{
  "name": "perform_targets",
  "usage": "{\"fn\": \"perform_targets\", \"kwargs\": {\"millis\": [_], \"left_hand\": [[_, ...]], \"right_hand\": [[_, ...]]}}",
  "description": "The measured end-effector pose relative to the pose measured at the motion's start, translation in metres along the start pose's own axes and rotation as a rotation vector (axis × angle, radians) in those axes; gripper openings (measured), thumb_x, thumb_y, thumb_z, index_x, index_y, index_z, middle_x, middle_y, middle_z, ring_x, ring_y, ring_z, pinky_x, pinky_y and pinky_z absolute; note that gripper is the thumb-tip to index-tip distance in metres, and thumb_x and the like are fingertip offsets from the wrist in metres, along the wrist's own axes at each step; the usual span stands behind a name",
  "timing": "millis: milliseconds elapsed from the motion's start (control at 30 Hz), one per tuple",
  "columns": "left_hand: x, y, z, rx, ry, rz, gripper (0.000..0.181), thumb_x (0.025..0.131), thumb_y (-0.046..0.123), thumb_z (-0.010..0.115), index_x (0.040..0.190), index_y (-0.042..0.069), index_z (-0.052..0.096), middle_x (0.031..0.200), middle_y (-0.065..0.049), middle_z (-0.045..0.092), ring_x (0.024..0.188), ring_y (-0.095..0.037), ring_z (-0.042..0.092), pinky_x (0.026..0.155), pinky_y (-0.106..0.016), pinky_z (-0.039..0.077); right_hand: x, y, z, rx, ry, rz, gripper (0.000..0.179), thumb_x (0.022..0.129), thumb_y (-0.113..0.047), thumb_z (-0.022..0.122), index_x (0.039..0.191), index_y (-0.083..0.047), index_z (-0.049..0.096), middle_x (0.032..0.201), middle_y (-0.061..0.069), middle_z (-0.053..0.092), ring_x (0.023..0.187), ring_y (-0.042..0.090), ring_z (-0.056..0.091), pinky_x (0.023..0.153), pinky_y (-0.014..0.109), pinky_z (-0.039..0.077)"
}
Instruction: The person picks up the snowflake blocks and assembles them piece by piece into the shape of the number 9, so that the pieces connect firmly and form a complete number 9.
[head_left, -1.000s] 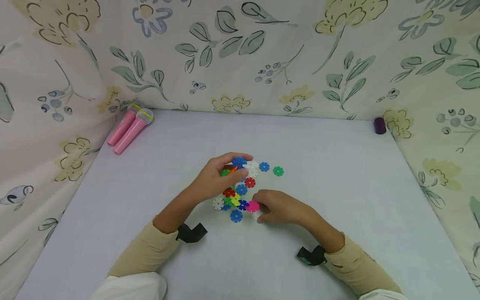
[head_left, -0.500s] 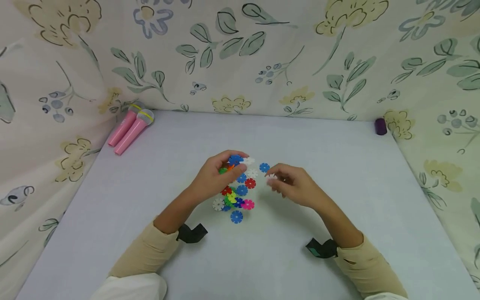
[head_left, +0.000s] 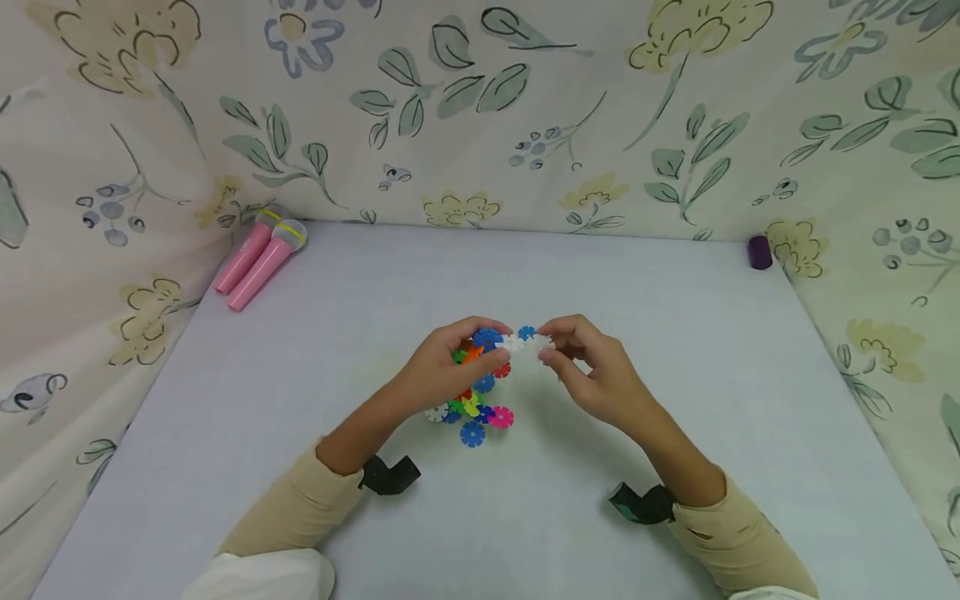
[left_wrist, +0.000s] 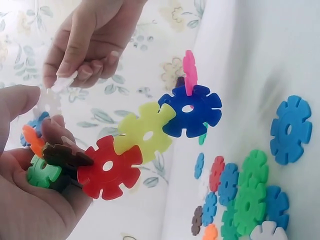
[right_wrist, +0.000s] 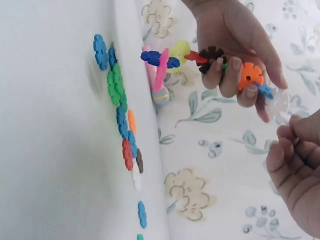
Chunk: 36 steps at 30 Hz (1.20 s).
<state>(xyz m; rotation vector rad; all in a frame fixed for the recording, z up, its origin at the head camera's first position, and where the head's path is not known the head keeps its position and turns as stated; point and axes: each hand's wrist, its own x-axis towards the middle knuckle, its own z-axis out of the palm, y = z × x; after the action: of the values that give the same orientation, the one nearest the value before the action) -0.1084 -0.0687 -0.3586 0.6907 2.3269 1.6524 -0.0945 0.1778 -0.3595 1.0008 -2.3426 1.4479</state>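
A chain of notched discs point(left_wrist: 122, 172) is held raised over the middle of the desk point(head_left: 645, 300); its long axis runs far to near with a bend, from a white end disc point(head_left: 512, 344) at the far right to a dark blue disc point(left_wrist: 202, 116) and pink disc point(left_wrist: 189, 72) at the near end. The left hand point(head_left: 450, 367) grips the chain towards its far end, fingers curled round it. The right hand point(head_left: 592, 375) pinches a second white disc point(head_left: 540, 342) between thumb and fingers. Governing relation: the white end disc lies directly left of the second white disc, about level with it, and the right hand is the nearer to that side; whether the two discs touch or interlock cannot be determined. Loose discs point(left_wrist: 240, 200) lie on the desk below, with a lone blue disc point(head_left: 468, 438) at the near side. Two pink microphones point(head_left: 258, 267) lie far left; a dark purple object point(head_left: 760, 252) sits far right, beside floral cloth point(head_left: 480, 183).
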Motion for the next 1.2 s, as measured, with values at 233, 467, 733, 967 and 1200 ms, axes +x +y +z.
{"fn": "perform_targets", "kwargs": {"millis": [233,467,733,967,1200], "left_hand": [[-0.002,0.000,0.004,-0.017,-0.061,0.005,0.034,0.099,0.025,0.065,0.130,0.012,0.062,0.092,-0.002,0.063,0.080,-0.022,0.058,0.062,-0.030,0.053],[-0.001,-0.004,0.004,-0.011,-0.086,0.006,0.034,0.099,0.026,0.065,0.129,0.012,0.063,0.089,-0.004,0.060,0.077,-0.023,0.058,0.059,-0.030,0.052],[-0.001,0.000,-0.012,0.028,-0.054,0.033,0.034,0.095,0.025,0.072,0.125,0.010,0.066,0.101,0.001,0.068,0.088,-0.017,0.065,0.076,-0.035,0.057],[-0.002,0.002,-0.019,-0.037,-0.058,0.016,0.036,0.102,0.016,0.057,0.136,0.006,0.052,0.111,-0.011,0.060,0.094,-0.027,0.064,0.078,-0.039,0.057],[-0.002,0.001,-0.014,-0.017,-0.088,0.024,0.042,0.103,0.023,0.056,0.144,0.015,0.048,0.114,-0.009,0.056,0.082,-0.034,0.057,0.061,-0.032,0.050]], "right_hand": [[-0.001,0.000,0.007,-0.047,0.005,-0.045,0.032,0.087,0.013,0.069,0.115,0.000,0.060,0.086,0.001,0.066,0.070,0.013,0.059,0.065,0.022,0.052],[0.000,0.003,0.008,-0.012,-0.011,-0.052,0.032,0.085,0.014,0.070,0.113,0.001,0.060,0.087,0.005,0.067,0.070,0.017,0.061,0.069,0.023,0.054],[0.004,0.028,-0.016,-0.110,-0.164,0.137,0.033,0.099,-0.008,0.062,0.132,-0.005,0.059,0.107,0.002,0.069,0.094,0.018,0.064,0.078,0.036,0.055],[-0.002,0.066,-0.025,-0.429,-0.307,0.528,0.036,0.096,-0.013,0.067,0.129,0.000,0.062,0.110,0.017,0.062,0.094,0.030,0.059,0.077,0.045,0.053],[-0.003,0.079,-0.010,-0.551,-0.419,0.559,0.042,0.092,-0.017,0.073,0.132,-0.007,0.064,0.107,0.017,0.057,0.090,0.029,0.057,0.076,0.042,0.054]]}}
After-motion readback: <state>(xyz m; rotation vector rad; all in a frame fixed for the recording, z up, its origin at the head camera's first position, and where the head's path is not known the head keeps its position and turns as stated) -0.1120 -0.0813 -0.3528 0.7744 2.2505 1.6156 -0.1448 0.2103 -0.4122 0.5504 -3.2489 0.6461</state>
